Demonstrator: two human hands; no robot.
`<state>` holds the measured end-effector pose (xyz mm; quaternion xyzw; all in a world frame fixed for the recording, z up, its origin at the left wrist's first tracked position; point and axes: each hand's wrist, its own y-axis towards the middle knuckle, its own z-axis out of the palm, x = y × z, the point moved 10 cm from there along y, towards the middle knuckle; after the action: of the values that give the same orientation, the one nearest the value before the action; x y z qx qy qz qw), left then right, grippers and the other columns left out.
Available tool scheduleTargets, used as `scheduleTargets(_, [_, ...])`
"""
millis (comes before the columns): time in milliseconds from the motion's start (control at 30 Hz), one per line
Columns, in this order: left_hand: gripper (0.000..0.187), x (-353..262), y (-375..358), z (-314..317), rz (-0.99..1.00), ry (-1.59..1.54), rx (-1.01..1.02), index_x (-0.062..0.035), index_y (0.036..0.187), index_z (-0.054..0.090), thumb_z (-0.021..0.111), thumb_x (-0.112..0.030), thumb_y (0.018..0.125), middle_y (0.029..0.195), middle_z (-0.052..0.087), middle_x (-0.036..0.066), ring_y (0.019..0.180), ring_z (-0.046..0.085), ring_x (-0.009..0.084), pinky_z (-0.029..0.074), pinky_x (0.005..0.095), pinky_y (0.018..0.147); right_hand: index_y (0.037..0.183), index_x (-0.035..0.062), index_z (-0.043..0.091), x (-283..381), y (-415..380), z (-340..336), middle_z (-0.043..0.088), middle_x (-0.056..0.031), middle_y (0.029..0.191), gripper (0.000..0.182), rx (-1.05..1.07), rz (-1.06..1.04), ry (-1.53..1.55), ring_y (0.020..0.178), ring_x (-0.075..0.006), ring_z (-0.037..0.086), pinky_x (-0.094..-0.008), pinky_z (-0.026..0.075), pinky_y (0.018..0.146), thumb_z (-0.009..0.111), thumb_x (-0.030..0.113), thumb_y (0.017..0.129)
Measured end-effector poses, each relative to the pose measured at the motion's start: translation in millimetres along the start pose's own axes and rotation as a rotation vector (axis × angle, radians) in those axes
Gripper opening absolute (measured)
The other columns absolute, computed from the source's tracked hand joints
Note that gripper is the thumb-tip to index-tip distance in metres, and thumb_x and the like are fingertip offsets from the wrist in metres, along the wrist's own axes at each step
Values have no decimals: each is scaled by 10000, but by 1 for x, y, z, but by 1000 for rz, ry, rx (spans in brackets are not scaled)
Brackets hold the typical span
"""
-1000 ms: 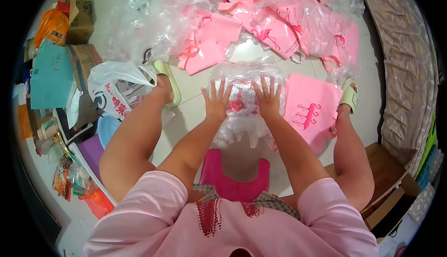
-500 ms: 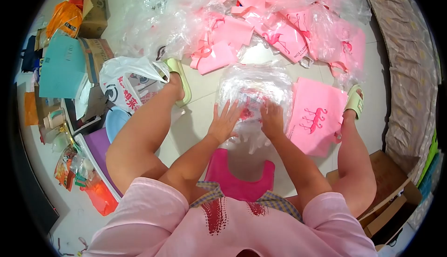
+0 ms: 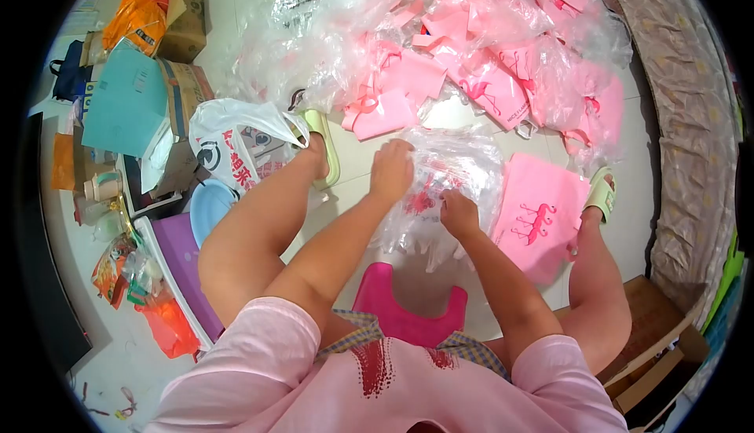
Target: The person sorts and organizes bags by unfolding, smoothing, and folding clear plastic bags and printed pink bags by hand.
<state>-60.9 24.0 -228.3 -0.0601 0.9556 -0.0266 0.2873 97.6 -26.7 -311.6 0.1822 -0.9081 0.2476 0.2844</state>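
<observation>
A stack of clear plastic bags with red print (image 3: pixel 448 190) lies on the floor between the legs. My left hand (image 3: pixel 392 168) is at the upper left edge of the stack, its fingers curled around the plastic there. On the middle of the stack, my right hand (image 3: pixel 459 213) is closed, the fingertips bent in against the plastic; whether it pinches a layer is hidden. Just right of the stack lies a flat pink bag with flamingos (image 3: pixel 542 217).
Pink flamingo bags (image 3: pixel 491 80) in clear wrap are heaped beyond the stack. A white plastic bag (image 3: pixel 236 138), a blue basin (image 3: pixel 210 207) and boxes stand at left. A pink stool (image 3: pixel 404 311) is in front of me, a cardboard box (image 3: pixel 656 331) at lower right.
My left hand has moved up from lying spread on the stack to its upper left edge and curled. My right hand has closed. The view has shifted slightly.
</observation>
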Motion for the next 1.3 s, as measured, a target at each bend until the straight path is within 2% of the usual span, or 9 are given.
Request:
scheduleTargets(100, [223, 44, 25, -1, -163, -61, 17, -42, 966, 537, 573, -69, 748, 1025, 537, 100, 1006, 497, 275, 379, 402, 886, 896, 72, 605, 19, 4, -19, 619, -131, 841, 148, -131, 6, 102, 789, -314, 603, -420, 479, 695, 532, 68, 768])
scheduleTargets(367, [710, 71, 76, 41, 95, 651, -99, -31, 1360, 273, 626, -126, 751, 1307, 386, 185, 1123, 442, 303, 358, 456, 942, 899, 45, 598, 50, 29, -11, 593, -127, 849, 151, -142, -47, 374, 782, -291, 590, -387, 473, 701, 534, 43, 762])
scheduleTargets(500, [652, 87, 111, 53, 113, 829, -128, -10, 1277, 354, 668, -200, 739, 1263, 428, 186, 1115, 468, 298, 392, 428, 915, 913, 45, 601, 36, 36, -10, 606, -128, 838, 157, -79, 35, 392, 743, -270, 603, -354, 484, 677, 546, 50, 767])
scheduleTargets(567, [549, 122, 119, 71, -119, 544, 268, -37, 1160, 435, 690, -247, 722, 1184, 510, 154, 1046, 538, 307, 450, 414, 839, 920, 45, 602, 29, 38, -11, 610, -128, 835, 160, -86, 49, 415, 729, -264, 608, -343, 488, 669, 552, 51, 768])
scheduleTargets(733, [255, 79, 124, 4, -93, 348, 105, -20, 926, 559, 642, -175, 741, 854, 628, 183, 823, 614, 356, 479, 438, 715, 1067, 43, 581, 29, 43, -27, 605, -140, 1032, 292, -5, 181, 605, 875, -261, 612, -366, 480, 771, 591, 146, 794])
scheduleTargets(833, [200, 38, 114, -30, -82, 44, 65, 10, 819, 594, 641, -167, 739, 787, 626, 217, 770, 608, 377, 471, 451, 689, 1160, 14, 531, 37, 48, -69, 569, -172, 1120, 444, -256, 191, 712, 897, -256, 617, -332, 494, 760, 647, 222, 785])
scheduleTargets(1033, [235, -68, 67, -98, -117, -634, 127, 34, 869, 627, 671, -159, 742, 750, 645, 109, 674, 609, 175, 477, 325, 622, 1405, 52, 218, 60, 4, -173, 496, -182, 1203, 791, -402, 431, 1274, 919, -229, 583, -362, 514, 730, 676, 244, 790])
scheduleTargets(1167, [240, -123, 12, -160, -167, -867, -67, 41, 940, 628, 652, -108, 754, 807, 640, 46, 718, 588, 114, 478, 280, 649, 1340, 37, 383, 78, -28, -221, 599, -121, 1020, 628, -268, 297, 1215, 780, -142, 602, -260, 494, 677, 613, -13, 759])
scheduleTargets(1300, [418, -163, -33, -183, 10, -882, -10, 43, 1138, 561, 638, -73, 744, 981, 632, 81, 890, 596, 150, 463, 274, 807, 1129, 16, 603, 82, -76, -318, 621, -53, 1031, 494, -684, -103, 794, 669, -78, 553, -205, 438, 570, 496, -124, 668])
